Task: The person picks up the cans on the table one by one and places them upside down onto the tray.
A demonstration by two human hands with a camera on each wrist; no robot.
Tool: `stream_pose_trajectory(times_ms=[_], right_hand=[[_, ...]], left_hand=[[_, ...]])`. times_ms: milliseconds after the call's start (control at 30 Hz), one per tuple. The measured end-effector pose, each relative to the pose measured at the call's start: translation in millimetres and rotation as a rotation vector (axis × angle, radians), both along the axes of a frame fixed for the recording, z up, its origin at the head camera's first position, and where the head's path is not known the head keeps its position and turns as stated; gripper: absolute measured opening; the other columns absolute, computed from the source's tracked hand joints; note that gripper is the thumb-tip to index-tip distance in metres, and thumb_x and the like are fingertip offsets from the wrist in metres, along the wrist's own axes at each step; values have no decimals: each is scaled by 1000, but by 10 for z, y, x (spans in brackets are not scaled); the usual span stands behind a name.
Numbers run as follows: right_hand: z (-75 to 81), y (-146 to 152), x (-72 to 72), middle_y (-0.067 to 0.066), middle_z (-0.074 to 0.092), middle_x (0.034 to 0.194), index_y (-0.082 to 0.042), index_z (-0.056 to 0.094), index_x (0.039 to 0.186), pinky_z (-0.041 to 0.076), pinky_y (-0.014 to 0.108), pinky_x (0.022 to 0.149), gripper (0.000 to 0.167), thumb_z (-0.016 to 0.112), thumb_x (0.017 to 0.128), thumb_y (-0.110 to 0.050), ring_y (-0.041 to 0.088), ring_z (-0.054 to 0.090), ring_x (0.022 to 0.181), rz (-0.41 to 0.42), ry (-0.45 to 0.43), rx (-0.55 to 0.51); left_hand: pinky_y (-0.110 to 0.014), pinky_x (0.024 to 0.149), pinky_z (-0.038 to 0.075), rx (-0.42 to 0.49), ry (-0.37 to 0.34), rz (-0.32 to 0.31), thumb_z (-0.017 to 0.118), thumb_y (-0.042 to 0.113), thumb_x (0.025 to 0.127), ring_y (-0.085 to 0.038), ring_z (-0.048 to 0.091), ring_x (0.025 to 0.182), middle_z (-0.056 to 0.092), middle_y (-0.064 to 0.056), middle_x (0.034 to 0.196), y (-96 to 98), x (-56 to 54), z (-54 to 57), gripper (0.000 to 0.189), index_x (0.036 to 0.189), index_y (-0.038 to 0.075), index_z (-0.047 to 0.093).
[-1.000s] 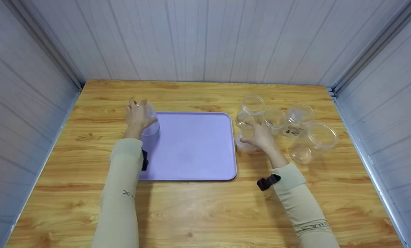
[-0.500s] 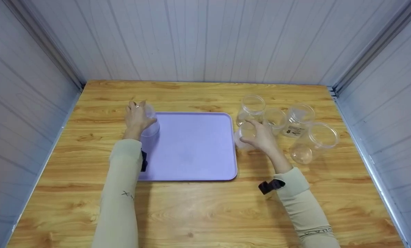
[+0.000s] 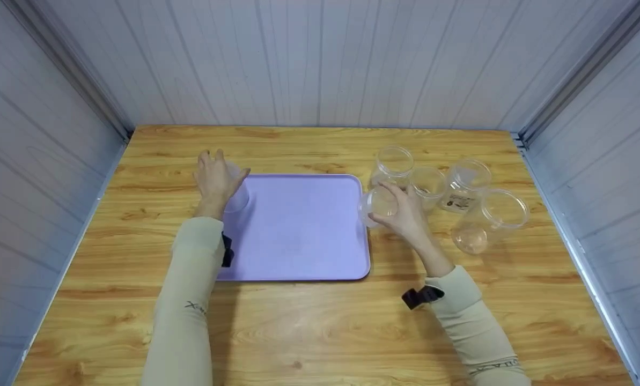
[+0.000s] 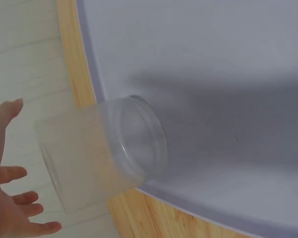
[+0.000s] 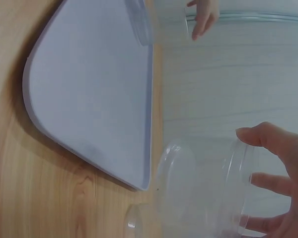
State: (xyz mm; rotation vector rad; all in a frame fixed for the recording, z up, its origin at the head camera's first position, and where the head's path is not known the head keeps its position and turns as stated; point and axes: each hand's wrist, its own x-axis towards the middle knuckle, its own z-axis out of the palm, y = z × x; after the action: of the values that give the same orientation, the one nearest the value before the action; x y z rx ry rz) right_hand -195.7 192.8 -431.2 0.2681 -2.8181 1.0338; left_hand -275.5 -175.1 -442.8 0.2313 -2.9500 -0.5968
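Note:
On the left end of the lilac tray (image 3: 298,230) stands a clear plastic jar (image 4: 89,148). Just above it is my left hand (image 3: 216,179), fingers and thumb spread; the left wrist view shows a gap between them and the jar. My right hand (image 3: 408,217) grips a second clear jar (image 5: 198,183) around its upper end, thumb on one side and fingers on the other. That jar (image 3: 376,206) is tilted and off the table, its lower end over the tray's right edge. Part of it is hidden behind the right fingers.
Several more clear jars stand on the wooden table right of the tray: one at the back (image 3: 394,163), one behind the right hand (image 3: 428,185), one with a printed label (image 3: 462,195) and a large one (image 3: 486,225). Panel walls (image 3: 320,64) enclose the table.
My right hand has lifted its jar and shifted it left toward the tray's right edge. The left fingers have spread and come off the jar on the tray, which stays put.

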Motion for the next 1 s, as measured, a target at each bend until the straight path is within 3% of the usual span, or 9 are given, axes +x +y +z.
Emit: stream_pose_trajectory(times_ms=[167, 433, 733, 1000], right_hand=[[-20, -17, 19, 21, 45, 114, -9, 52, 123, 34, 48, 88, 65, 78, 64, -22, 32, 42, 105, -3, 38, -54], [-34, -55, 41, 20, 47, 114, -9, 52, 123, 34, 46, 89, 66, 79, 63, -20, 30, 44, 104, 6, 98, -133], [-55, -93, 35, 17, 47, 115, -11, 52, 123, 34, 45, 89, 66, 79, 64, -23, 29, 44, 106, 28, 122, -200], [-126, -126, 25, 9, 42, 124, -13, 48, 127, 44, 45, 80, 68, 78, 67, -26, 31, 42, 106, 100, 58, -411]], left_hand=[[-51, 95, 27, 76, 149, 29, 58, 40, 82, -35, 26, 123, 26, -26, 132, 149, 1, 53, 65, 125, -6, 42], [-42, 97, 30, 237, 284, -38, 56, 37, 85, -33, 29, 122, 28, -22, 133, 455, 86, 87, 57, 123, -4, 45], [-41, 93, 36, 413, 273, -135, 52, 37, 87, -34, 30, 122, 28, -21, 134, 708, 235, 15, 57, 128, -2, 41], [-40, 95, 33, 484, 295, -146, 54, 34, 87, -31, 33, 121, 32, -17, 132, 877, 351, -17, 54, 127, 0, 43]])
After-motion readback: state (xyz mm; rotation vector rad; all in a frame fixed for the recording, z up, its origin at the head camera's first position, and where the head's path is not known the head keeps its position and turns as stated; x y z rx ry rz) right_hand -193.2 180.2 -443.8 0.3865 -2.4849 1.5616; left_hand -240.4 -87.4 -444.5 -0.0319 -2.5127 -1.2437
